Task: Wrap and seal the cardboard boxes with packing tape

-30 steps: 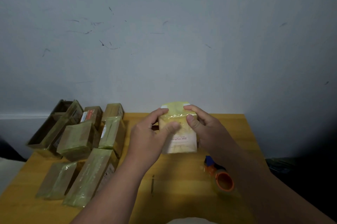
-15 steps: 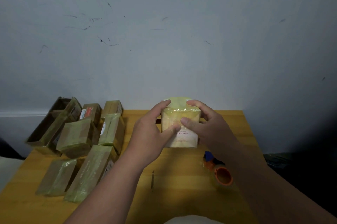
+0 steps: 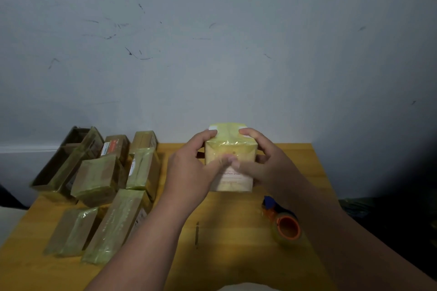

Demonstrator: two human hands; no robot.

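Observation:
A small pale box [image 3: 230, 148] wrapped in yellowish clear tape is held above the wooden table [image 3: 236, 255], near its far edge. My left hand [image 3: 189, 172] grips its left side, fingers on the top edge and thumb across the near face. My right hand [image 3: 264, 165] grips the right side the same way. The two thumbs meet on the near face, over a printed label. A roll of packing tape with an orange core [image 3: 287, 230] lies on the table below my right wrist.
Several tape-wrapped cardboard boxes [image 3: 99, 179] lie in a cluster on the left of the table, with an open brown box [image 3: 59, 160] at the far left corner. A thin dark stick [image 3: 196, 235] lies mid-table. A grey wall stands right behind.
The box has been tipped so more of its top face shows, and my thumbs have slid together across the near face. The view has shifted a little; the tape roll stays put.

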